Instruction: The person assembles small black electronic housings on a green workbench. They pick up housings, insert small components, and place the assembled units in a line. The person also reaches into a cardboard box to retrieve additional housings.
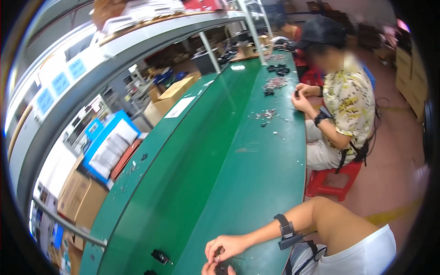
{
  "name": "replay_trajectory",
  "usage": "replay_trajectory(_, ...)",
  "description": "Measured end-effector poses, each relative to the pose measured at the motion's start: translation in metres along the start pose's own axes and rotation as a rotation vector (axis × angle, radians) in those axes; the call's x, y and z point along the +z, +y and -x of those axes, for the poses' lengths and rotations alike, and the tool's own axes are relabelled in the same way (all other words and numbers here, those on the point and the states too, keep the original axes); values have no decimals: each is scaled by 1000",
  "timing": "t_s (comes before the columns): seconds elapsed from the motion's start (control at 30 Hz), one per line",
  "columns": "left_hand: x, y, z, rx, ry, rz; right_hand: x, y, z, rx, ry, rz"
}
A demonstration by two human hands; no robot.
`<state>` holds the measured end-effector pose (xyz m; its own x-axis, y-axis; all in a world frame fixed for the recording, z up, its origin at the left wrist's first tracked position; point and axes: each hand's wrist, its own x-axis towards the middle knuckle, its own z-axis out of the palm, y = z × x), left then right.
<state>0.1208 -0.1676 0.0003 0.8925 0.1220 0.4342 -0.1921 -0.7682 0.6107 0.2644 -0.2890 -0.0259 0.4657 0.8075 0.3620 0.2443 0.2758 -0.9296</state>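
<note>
Low in the picture, just over the green bench, my two hands meet. My right hand (228, 247) comes in from the right, with its thumb and fingertips pinched together on something too small to make out. Only the fingers of my left hand (209, 268) show at the lower edge, closed around a small dark part (222, 269) whose kind I cannot tell. The rest of that hand is cut off by the frame. Left of my hands, a black plastic piece (160, 256) with a small metallic end lies on the bench.
The long green bench (201, 169) runs away from me. A co-worker (348, 101) on a red stool (333, 180) holds a small black part over its right edge. Small loose parts (266, 114) lie in piles. A blue bin (112, 146) and cardboard boxes (82, 192) stand at left.
</note>
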Motion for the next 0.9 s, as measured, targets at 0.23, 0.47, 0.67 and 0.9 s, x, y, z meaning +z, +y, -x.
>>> replay_trajectory(0.23, -3, -3, 6, -55, -7, 86, 7, 4, 4, -8, 72, 92)
replay_trajectory(0.47, -5, 6, 4, -49, 38, 15, 7, -9, 9, 308, 90, -99)
replay_trajectory(0.67, 2, -16, 11, -297, 103, 361, 6, -6, 4, 10, 163, 25)
replay_trajectory(0.9, 1, -31, 5, -278, 75, 658, 1, -17, 7, 36, 276, -68)
